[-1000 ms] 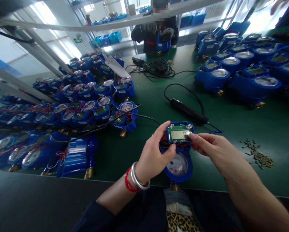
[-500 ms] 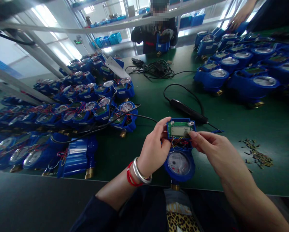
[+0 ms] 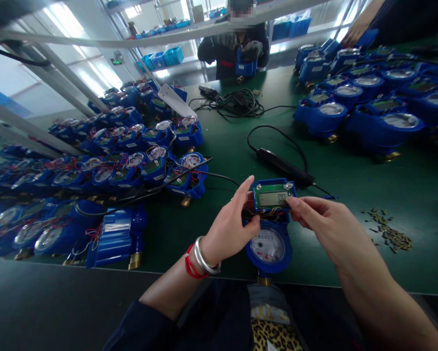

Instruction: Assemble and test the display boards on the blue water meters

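A blue water meter (image 3: 268, 246) with a round dial and brass fitting stands at the table's front edge. Above its dial, a green circuit board with a small LCD display (image 3: 273, 197) reads 0.0; thin wires run beneath it. My left hand (image 3: 228, 222) grips the meter's left side, thumb by the wires, index finger raised off the casing, its other fingers partly hidden. With thumb and fingers closed, my right hand (image 3: 319, 214) pinches the display's lower right corner. A black pen-shaped electric screwdriver (image 3: 285, 167) lies just beyond the meter.
Rows of blue meters (image 3: 120, 170) fill the left side, and more meters (image 3: 365, 105) stand at the right. Small screws (image 3: 390, 231) lie scattered on the green table (image 3: 336, 263). Coiled black cables (image 3: 241, 102) rest farther back. A co-worker (image 3: 226, 58) sits opposite, holding a meter.
My left hand has shifted slightly left, its index finger lifting and its thumb spreading. The meter's dial has moved a little left. My right hand remains at the display's corner.
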`<control>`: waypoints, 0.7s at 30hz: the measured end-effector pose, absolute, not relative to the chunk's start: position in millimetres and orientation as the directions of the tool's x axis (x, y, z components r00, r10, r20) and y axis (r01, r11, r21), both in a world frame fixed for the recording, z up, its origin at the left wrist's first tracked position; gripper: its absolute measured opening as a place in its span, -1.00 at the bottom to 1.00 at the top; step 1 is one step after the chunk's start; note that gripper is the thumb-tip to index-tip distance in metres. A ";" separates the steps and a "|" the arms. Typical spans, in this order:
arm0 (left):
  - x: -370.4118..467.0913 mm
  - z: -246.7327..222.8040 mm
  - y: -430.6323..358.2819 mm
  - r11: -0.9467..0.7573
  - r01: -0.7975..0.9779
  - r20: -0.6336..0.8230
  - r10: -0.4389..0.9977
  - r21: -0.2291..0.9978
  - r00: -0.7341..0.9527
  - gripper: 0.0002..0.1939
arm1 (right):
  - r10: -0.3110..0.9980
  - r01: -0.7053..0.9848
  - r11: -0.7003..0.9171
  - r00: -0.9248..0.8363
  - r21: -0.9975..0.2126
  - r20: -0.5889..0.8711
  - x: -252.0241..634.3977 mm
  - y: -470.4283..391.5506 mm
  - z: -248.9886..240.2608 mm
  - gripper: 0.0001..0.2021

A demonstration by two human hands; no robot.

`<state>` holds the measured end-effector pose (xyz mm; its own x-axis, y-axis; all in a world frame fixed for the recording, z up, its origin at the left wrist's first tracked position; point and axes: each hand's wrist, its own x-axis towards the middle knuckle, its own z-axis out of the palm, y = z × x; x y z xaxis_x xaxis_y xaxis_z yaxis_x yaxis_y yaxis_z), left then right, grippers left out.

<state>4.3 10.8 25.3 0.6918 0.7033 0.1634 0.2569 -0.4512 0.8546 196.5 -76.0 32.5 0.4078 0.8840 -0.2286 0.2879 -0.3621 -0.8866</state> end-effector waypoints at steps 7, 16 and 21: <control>1.2 27.2 19.3 -0.431 0.232 0.149 0.686 0.872 0.712 -0.15 | 0.883 0.281 -0.367 0.405 -0.887 -0.237 193.2 -76.9 35.6 -0.46; -13.3 19.6 0.5 -0.670 0.455 0.366 0.720 0.587 0.590 -0.31 | 0.888 0.161 -0.351 0.369 -0.922 -0.273 195.9 -71.2 26.9 -0.44; -9.1 18.1 2.4 -0.624 0.370 0.323 0.721 0.688 0.613 -0.66 | 0.909 0.182 -0.307 0.347 -0.934 -0.232 192.6 -70.3 32.5 -0.48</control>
